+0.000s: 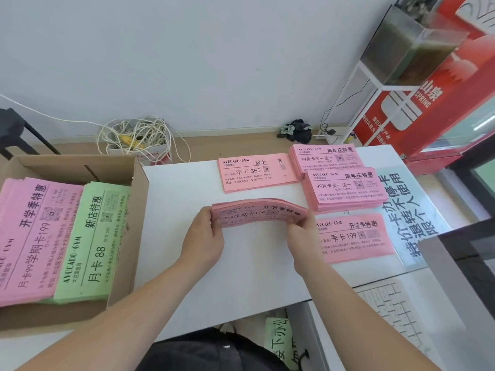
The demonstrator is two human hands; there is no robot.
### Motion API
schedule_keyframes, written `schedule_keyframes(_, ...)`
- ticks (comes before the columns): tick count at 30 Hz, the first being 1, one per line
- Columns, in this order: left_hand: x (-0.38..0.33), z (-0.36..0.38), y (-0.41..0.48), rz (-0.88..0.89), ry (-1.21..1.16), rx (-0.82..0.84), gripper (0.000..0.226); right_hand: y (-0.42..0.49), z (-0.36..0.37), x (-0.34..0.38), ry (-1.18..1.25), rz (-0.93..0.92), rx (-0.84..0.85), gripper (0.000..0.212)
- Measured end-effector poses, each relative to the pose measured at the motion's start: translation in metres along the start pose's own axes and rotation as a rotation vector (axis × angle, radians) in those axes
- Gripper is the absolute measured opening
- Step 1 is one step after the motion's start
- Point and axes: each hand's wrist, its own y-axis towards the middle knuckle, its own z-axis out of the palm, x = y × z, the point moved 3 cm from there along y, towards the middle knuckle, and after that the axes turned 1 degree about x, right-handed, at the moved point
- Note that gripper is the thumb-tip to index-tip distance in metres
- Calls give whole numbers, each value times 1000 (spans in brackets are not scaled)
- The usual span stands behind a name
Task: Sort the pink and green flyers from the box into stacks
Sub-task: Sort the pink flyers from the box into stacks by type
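A: Where the white bench (182,199) ends at the back, what lies around the work area?

B: A coil of white cord (134,137) sits on the floor behind the bench. A dark cloth (297,129) lies further right, near a red cabinet (428,108). A printed sign (409,210) lies flat along the right edge of the bench, with a keyboard (393,311) nearer the person.

A: What obstructs the view?

B: The right hand (300,231) covers the left edge of the nearest pink stack (353,236). The middle stack (345,188) overlaps the near edge of the rear stack (326,156). A fourth stack (254,172) lies just left of these.

A: Which containers appear, and with what contents?

B: One open cardboard box (134,223) stands at the left. It holds boxed pink flyers (34,231) on its left and green flyers (91,242) on its right, side by side.

A: Where is the item being sorted?

B: A pink bundle (257,212) is at mid-bench, bowed upward. The left hand (206,234) has its fingers clamped on one end. The fingers of the right hand are clamped on the other.
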Motion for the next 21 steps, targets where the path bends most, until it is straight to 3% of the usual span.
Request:
schedule_keyframes(4, 0, -3, 3, -22, 33, -2, 12, -11, 14, 3, -12, -49, -2, 22)
schedule_keyframes(10, -1, -34, 14, -51, 122, 47, 12, -12, 13, 12, -246, -119, 6, 10)
schedule_keyframes(17, -23, -46, 14, -80, -191, 190, 17, -4, -18, 20, -172, -107, 2, 12)
schedule_keyframes(21, -26, -43, 13, -94, -193, 221, 16, -2, -20, 17, -172, -81, -38, 15)
